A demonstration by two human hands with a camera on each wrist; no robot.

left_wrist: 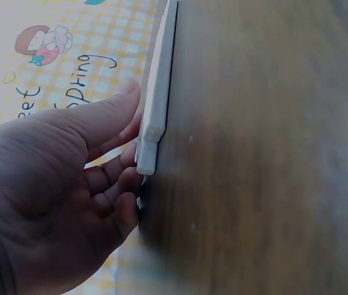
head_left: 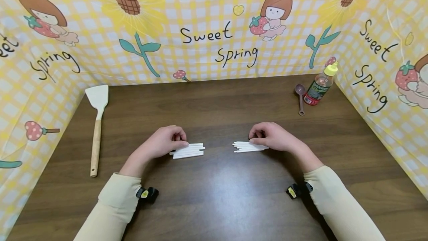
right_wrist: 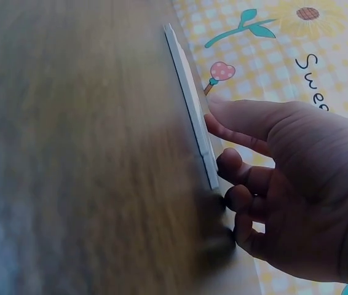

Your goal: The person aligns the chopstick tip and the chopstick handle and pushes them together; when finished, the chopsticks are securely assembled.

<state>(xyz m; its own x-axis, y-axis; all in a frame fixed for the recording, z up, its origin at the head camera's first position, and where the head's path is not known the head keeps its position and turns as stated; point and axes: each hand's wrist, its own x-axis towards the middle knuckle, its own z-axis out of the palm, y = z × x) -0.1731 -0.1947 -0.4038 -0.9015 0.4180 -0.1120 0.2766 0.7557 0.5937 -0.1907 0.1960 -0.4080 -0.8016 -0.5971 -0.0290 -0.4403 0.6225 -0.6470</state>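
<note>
My left hand (head_left: 165, 139) is at the far edge of a small row of white sticks (head_left: 188, 153), thick and blunt-ended. Its thumb and forefinger pinch at the row's far stick, with the other fingers curled behind. A second row of white sticks (head_left: 249, 147), thinner, lies to the right. My right hand (head_left: 272, 137) pinches at the far edge of that row in the same way. In the left wrist view the thick sticks (left_wrist: 158, 98) lie beside the thumb; in the right wrist view the thin sticks (right_wrist: 189, 101) do. The far fingertips are partly hidden.
A white spatula (head_left: 97, 97) with a wooden handle lies at the left. At the back right stand a yellow-capped bottle (head_left: 319, 86) and, lying beside it, a purple measuring spoon (head_left: 300, 94). A patterned cloth (head_left: 207, 14) walls the brown table (head_left: 214, 114) on three sides.
</note>
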